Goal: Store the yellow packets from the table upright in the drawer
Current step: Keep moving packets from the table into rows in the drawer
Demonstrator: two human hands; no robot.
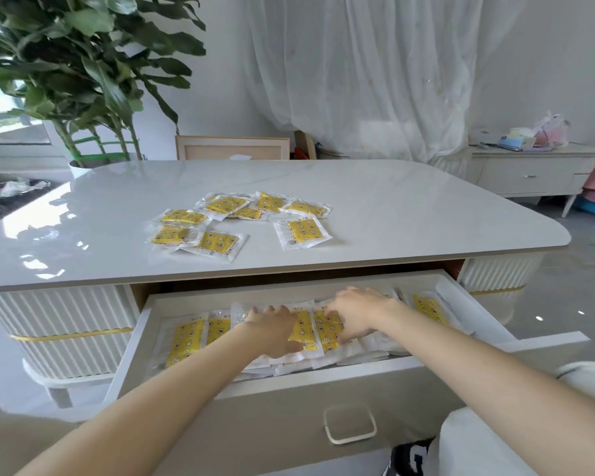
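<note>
Left hand [275, 329] and right hand [354, 314] rest loosely, gripping nothing, on yellow packets [186, 338] in the drawer [323, 376].

Bright yellow packets [241, 218] lie in the middle of the table [426, 207], printed with small white stars and round brown figures, each bordered by clear whitish wrapper. The drawer packets [186, 338] under my left hand [272, 333] and right hand [354, 314] carry the same yellow print. The table top is glossy off-white. The drawer [289, 400] is plain off-white. Beside it, the ribbed panel [66, 314] is white, crossed by a thin gold band [73, 336].
</note>
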